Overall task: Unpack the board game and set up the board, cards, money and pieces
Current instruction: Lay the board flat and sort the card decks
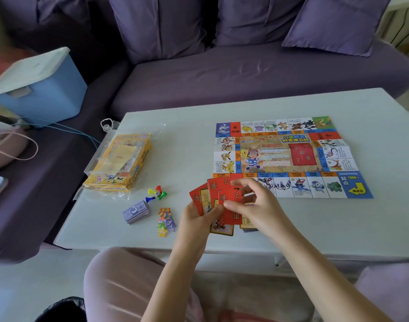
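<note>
Table [222, 108]: pale grey-white, matt, low. A purple sofa [245, 73] runs beyond the board's far edge, with purple cushions [161, 24] leaning on its back. A blue bin [43, 94] with a white lid askew sits on the sofa seat, well left of the board. A thin blue cable [66, 129] runs along the seat beside it. Pale floor below.

Board [284, 156]: unfolded and flat on the table, fold creases visible.
Box [119, 163]: yellow, in a clear wrapper, well left of the board.
Pawns [157, 192]: red, yellow, green and blue, clustered round a white die [157, 193], left of the board's near-left corner.
Money [136, 211]: lilac stack, further left of the board than the pawns and nearer the person.
Star tokens [166, 220]: small coloured heap just beside the money, on its board side.

Cards [219, 201]: a red-backed fan held at the board's near-left corner. The left hand [196, 217] grips the fan from below with curled fingers. The right hand [257, 203] pinches one card in it, thumb on its face. A few more cards lie flat under the right wrist, just off the board's near edge.

Writing: "2000" on the board's blue corner square, above a yellow arrow. "?" on the red squares and the red card backs. "3" on a yellow star. The rest is Chinese print, too small to read.
</note>
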Tool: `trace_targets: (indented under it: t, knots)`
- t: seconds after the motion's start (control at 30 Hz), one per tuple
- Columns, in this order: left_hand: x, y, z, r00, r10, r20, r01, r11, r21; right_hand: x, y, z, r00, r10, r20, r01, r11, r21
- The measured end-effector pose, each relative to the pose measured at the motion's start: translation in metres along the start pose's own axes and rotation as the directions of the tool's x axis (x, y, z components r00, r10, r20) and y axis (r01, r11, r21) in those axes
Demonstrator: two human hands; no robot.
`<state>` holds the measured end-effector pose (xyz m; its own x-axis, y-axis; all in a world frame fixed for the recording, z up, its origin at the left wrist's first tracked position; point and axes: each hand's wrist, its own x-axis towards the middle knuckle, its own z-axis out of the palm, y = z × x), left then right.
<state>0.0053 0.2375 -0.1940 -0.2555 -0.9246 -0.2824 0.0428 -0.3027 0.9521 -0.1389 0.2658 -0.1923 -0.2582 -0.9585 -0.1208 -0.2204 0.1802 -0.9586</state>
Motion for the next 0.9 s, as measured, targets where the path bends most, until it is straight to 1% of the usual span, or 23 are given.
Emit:
trace_targets:
  t: [0.13,0.23,0.33,0.43,0.53,0.6,0.67,0.83,0.9]
  knots:
    - [-0.002,0.006,-0.006,0.997,0.005,0.074,-0.021,0.975,0.22,0.003,-0.003,-0.008,0.998,0.007,-0.057,0.001,0.99,0.14]
    - [-0.003,0.008,-0.007,0.996,-0.035,0.084,0.01,0.959,0.285,0.005,-0.004,-0.012,0.997,0.011,-0.08,0.0,0.991,0.133]
    - [-0.003,0.008,-0.007,0.996,-0.049,0.069,0.029,0.964,0.263,0.007,-0.003,-0.013,0.999,-0.012,-0.047,0.016,0.996,0.088]
    - [-0.002,0.009,-0.006,0.998,-0.045,0.04,0.034,0.971,0.237,0.005,-0.005,-0.012,0.998,-0.063,-0.014,0.064,0.996,0.056]
    - [0.0,0.011,-0.005,0.999,-0.029,-0.03,0.034,0.982,0.187,0.005,-0.003,-0.01,0.998,-0.063,-0.003,0.063,0.988,0.142]
    - [0.002,0.012,-0.006,0.997,-0.016,-0.073,0.025,0.991,0.131,0.003,-0.003,-0.007,0.998,-0.018,0.056,0.004,0.97,0.242]
    - [0.002,0.013,-0.007,0.996,-0.002,-0.088,0.011,0.995,0.1,0.0,-0.001,-0.003,0.993,0.023,0.113,-0.055,0.957,0.285]
    - [0.001,0.014,-0.008,1.0,0.005,-0.024,-0.003,0.996,0.087,-0.002,0.003,0.002,0.993,0.114,0.038,-0.12,0.906,0.407]
    - [0.002,0.015,-0.008,1.0,0.001,-0.018,0.0,0.996,0.093,-0.001,0.003,0.003,0.992,0.124,0.022,-0.122,0.904,0.41]
